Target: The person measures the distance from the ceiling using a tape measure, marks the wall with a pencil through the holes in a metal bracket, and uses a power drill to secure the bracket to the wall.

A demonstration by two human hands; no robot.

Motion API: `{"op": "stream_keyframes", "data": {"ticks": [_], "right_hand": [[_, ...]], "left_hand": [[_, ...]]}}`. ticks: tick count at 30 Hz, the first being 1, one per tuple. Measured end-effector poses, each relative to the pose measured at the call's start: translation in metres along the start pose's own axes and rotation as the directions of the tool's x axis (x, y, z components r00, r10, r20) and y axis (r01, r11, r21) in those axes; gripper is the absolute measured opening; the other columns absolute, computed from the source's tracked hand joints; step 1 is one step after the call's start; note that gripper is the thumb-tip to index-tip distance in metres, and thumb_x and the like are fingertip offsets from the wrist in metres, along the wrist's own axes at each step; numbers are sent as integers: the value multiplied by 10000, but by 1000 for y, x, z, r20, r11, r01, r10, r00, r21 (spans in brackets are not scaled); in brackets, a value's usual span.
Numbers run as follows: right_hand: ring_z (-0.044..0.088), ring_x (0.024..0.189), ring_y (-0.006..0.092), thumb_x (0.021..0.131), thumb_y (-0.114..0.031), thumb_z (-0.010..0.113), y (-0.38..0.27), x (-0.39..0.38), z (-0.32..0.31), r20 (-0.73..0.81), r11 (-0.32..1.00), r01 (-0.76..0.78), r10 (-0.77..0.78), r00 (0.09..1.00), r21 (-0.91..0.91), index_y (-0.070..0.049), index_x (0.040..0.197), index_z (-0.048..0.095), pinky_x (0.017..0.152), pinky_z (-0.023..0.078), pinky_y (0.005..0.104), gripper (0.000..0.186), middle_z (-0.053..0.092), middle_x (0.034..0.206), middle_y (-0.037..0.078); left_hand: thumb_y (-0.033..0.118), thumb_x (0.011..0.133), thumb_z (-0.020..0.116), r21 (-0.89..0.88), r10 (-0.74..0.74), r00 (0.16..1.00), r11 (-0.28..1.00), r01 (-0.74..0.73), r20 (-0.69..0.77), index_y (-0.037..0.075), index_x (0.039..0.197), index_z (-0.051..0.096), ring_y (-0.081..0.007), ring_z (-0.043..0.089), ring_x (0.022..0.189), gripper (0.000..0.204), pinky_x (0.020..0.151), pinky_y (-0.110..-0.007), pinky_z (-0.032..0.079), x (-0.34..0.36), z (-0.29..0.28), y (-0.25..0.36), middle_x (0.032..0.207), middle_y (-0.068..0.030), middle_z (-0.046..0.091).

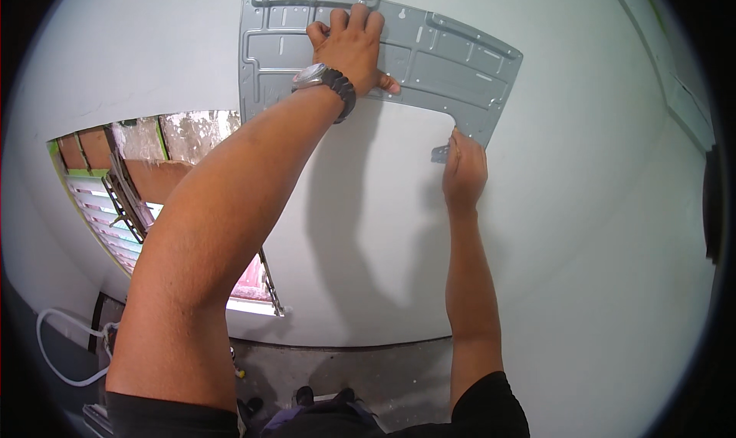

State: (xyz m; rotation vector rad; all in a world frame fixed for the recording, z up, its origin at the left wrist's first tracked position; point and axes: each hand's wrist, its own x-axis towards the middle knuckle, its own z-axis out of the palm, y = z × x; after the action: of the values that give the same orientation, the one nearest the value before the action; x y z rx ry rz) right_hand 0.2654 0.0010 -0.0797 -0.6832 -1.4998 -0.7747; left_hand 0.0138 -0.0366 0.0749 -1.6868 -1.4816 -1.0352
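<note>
**Grey mounting plate held flat against white wall, both hands on it**

Obs. 1 — Position of the work. A grey stamped sheet-metal mounting plate [429, 51], with ribs, slots and a downward leg at each end, lies flat against the white painted wall [598, 231], high up and above a louvred window [107, 208]. It sits slightly tilted in this view, right end lower, though the fisheye bends straight edges, so true level cannot be judged.

Obs. 2 — Progress, judged. The plate is up at the wall and being held there by hand. No screws, drill or spirit level show in view, and whether any fastener is already in a hole cannot be told. My reading: positioning stage only; fixing appears not yet done.

Obs. 3 — Left hand [349, 47]. Spread flat, palm against the plate's upper middle, fingers reaching to the top rib, thumb along the lower edge. Pressing, not closed around anything. Dark-strapped wristwatch [326, 82] on that wrist.

Obs. 4 — Right hand [462, 170]. Fingers curled at the bottom tip of the plate's right leg, pinching or steadying a small tab there. How tightly it grips cannot be told.

Obs. 5 — Below: grey concrete floor [399, 377], white hose [57, 346] at lower left.
</note>
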Motion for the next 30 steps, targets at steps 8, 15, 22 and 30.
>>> {"op": "stream_keyframes", "data": {"ticks": [8, 15, 22, 30], "right_hand": [[694, 968, 289, 951, -2, 719, -1, 1, -11, 39, 997, 11, -14, 999, 77, -49, 1132, 750, 846, 576, 385, 190, 748, 1078, 92], [686, 984, 238, 909, 57, 751, -22, -57, -19, -38, 989, -118, 122, 992, 90, -111, 1216, 776, 835, 591, 353, 351, 709, 1144, 45], [690, 957, 241, 878, 105, 741, -26, -62, -22, -64, 969, -162, 176, 982, 187, -107, 1279, 758, 823, 606, 352, 454, 703, 1145, 46], [702, 936, 239, 895, 51, 774, -35, -85, -27, -48, 950, -247, 260, 964, 193, -83, 1236, 751, 761, 603, 343, 367, 715, 1064, 71]], "left_hand": [[630, 468, 1003, -21, 9, 1000, 1000, -9, 4, 138, 1331, 578, -308, 432, 1371, 1081, 1093, -554, 281, -1, -1, 3, 1416, -57, 520], [706, 502, 967, 66, 52, 999, 997, -51, -16, 122, 1318, 602, -330, 434, 1351, 1068, 1088, -538, 289, 1, 2, 4, 1423, -90, 513], [789, 446, 934, 127, -4, 1000, 992, 0, 31, 116, 1334, 575, -324, 432, 1340, 1170, 1076, -546, 308, 5, 1, 6, 1392, -90, 515], [796, 463, 934, 174, 34, 999, 984, -34, 6, 116, 1342, 580, -355, 437, 1358, 1167, 1062, -610, 332, 7, 2, 1, 1412, -117, 511]]}}
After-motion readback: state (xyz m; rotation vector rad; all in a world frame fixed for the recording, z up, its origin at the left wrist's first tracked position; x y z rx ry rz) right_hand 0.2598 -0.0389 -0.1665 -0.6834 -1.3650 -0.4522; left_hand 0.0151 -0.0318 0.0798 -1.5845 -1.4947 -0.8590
